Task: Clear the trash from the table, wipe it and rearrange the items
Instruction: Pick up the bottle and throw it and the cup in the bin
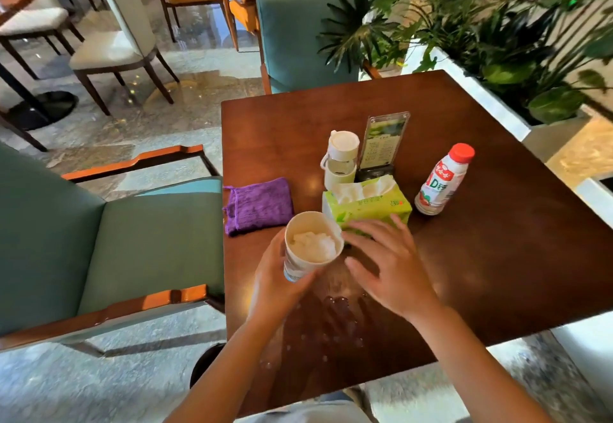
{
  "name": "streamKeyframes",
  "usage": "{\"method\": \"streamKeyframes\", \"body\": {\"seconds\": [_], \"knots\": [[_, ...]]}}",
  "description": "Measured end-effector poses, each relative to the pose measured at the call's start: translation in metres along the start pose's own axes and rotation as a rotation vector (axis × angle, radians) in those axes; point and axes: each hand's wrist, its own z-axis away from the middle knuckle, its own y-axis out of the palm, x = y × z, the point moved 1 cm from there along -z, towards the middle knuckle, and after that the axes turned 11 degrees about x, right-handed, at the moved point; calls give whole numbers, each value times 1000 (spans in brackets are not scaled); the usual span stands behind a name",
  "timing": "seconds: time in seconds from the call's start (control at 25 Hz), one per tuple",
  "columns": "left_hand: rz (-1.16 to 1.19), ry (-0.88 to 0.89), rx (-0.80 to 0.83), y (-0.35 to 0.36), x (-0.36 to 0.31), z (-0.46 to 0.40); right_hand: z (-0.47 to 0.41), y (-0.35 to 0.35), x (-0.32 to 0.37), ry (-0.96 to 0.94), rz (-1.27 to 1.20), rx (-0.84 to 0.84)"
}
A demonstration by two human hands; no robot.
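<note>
Gripped in the left hand [275, 286], a paper cup [310, 245] with crumpled tissue [311, 245] inside sits raised over the table's [497, 273] near left part. Right hand [391, 270] hovers open just right of it, fingers spread, holding nothing. Beyond lie a tissue box [368, 207], purple cloth [258, 205], and farther right a bottle [442, 180].

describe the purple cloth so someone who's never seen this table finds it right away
Start at the brown table and go to its left edge, beside the green chair. The purple cloth lies folded flat there, left of the tissue box and just beyond the paper cup. It is the only purple, soft thing on the table.
</note>
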Motion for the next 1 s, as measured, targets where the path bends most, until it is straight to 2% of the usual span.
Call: {"method": "streamKeyframes", "body": {"seconds": [0.2,0.24,0.32,0.48,0.6,0.88,1.0], "knots": [[41,-19,47,30,-4,-19,-3,-46,-109,457,-119,-328],[46,-24,56,36,-4,-21,-8,-55,-129,543,-77,-346],[42,-38,61,45,-5,-24,-24,-71,-161,626,107,-270],[-10,-43,22,57,-12,-28,-58,-79,-204,559,380,80],[-38,-46,2,63,-15,-30,-67,-68,-222,606,312,234],[-62,-76,-16,72,-9,-31,-56,-62,-221,489,49,-27],[-62,-68,-33,71,-11,-29,-49,-65,-209,493,33,-103]]}}
